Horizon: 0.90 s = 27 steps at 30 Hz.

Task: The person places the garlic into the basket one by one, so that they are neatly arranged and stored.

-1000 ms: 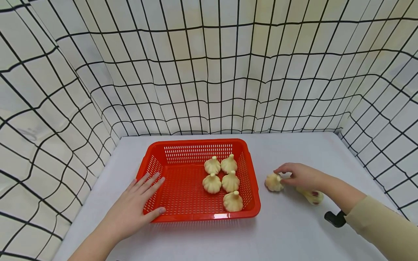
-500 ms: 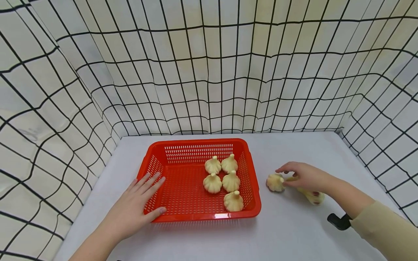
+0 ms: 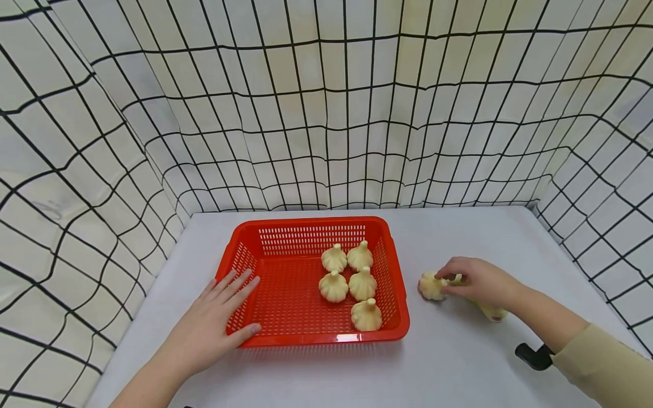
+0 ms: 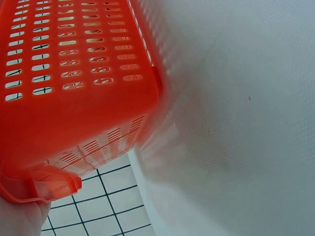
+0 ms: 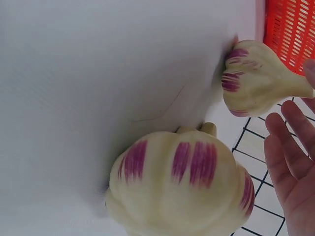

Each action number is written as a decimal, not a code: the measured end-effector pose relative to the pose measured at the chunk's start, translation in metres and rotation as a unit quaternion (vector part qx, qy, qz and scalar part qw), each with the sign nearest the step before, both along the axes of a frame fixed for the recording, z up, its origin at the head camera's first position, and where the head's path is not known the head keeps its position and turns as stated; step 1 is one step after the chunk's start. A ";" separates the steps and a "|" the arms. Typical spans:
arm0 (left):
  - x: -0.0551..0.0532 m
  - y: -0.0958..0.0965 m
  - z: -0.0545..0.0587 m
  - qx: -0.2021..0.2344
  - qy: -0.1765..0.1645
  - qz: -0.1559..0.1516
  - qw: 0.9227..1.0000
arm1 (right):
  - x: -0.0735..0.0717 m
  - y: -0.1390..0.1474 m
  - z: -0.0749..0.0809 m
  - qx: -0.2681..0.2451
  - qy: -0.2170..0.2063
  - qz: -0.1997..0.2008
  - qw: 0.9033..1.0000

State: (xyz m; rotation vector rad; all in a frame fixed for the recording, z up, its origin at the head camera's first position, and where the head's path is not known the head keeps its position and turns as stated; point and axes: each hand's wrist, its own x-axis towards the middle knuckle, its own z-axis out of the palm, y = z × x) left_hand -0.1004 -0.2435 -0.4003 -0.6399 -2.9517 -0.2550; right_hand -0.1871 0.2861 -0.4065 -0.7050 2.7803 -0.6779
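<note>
My left hand (image 3: 204, 323) rests with straight fingers over the left rim of a red plastic basket (image 3: 306, 340); in the left wrist view part of that hand (image 4: 22, 219) shows at the rim. To the right of the basket, a garlic bulb (image 3: 430, 286) lies on the table. My right hand (image 3: 482, 280) pinches its stem between thumb and fingers. The right wrist view shows this bulb (image 5: 251, 78) with purple streaks, its stem running to the fingers. Partly hidden under my right hand lies more garlic (image 3: 492, 313), large in the foreground of the right wrist view.
Several garlic bulbs (image 3: 362, 283) stand stem up in the right part of the basket. Black netting (image 3: 347, 113) over white walls encloses the white table (image 3: 316, 374) at the back and both sides. A black wrist device (image 3: 534, 357) hangs below my right wrist.
The fingers and thumb of my right hand have closed in on the garlic stem; half a second ago they stood apart. My left hand stays at the basket rim.
</note>
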 end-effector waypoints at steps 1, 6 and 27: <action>0.000 0.000 0.000 0.000 0.000 0.000 1.000 | 0.001 -0.001 0.000 0.001 0.003 0.000 1.000; 0.000 0.001 0.000 0.004 -0.003 0.001 1.000 | 0.002 -0.001 -0.001 0.005 0.023 0.007 1.000; 0.000 -0.001 -0.001 0.001 -0.002 0.003 1.000 | 0.002 -0.005 0.001 0.031 0.082 0.003 0.996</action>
